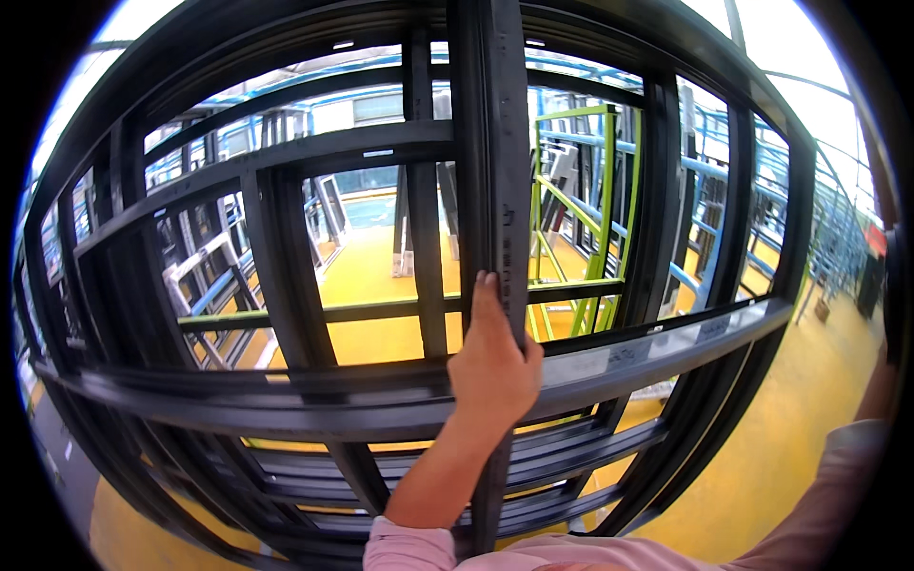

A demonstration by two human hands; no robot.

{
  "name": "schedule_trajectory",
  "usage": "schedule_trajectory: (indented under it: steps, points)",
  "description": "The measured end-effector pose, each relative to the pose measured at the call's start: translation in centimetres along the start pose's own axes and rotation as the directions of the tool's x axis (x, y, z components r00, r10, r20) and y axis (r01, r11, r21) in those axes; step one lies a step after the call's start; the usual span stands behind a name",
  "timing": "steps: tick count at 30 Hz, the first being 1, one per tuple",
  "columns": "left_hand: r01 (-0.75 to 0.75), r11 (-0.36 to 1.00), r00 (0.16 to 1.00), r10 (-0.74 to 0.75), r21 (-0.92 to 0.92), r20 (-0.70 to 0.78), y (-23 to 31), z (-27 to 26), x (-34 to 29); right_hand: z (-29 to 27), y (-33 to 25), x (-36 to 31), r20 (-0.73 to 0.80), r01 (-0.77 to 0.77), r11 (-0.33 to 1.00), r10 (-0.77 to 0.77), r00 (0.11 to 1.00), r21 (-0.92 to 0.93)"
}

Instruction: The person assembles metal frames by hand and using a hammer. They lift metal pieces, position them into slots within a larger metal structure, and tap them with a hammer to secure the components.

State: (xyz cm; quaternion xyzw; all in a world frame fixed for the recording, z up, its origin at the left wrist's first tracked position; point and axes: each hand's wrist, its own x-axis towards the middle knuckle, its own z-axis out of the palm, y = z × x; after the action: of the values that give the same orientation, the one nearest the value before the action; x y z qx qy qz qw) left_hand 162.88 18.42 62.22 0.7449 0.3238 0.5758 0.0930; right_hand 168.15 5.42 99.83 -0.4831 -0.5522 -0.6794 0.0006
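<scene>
My left hand is closed around a long, dark vertical bar of black frame profile. Its index finger lies stretched up along the bar, and the thumb rests on the right side. The bar stands upright in front of a large black window frame, crossing its wide middle rail close to my hand. Several uprights and crossbars divide this frame into openings. My right forearm rises along the right rim of the head view; its hand is lost in the dark edge, so its fingers cannot be made out.
Through the openings stand a lime-green metal rack, more frames and blue pipe racks. More black profiles lie crosswise below the rail. A yellow floor stretches right, with a small brown object farther off.
</scene>
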Motion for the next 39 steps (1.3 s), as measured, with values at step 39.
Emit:
schedule_trajectory:
  steps: [39]
  points:
    - [-0.144, 0.987, 0.989, 0.146, -0.075, 0.015, -1.7, -1.4, 0.5, 1.4, -1.9, 0.3, 0.052, 0.095, 0.983, -0.088, 0.995, -0.157]
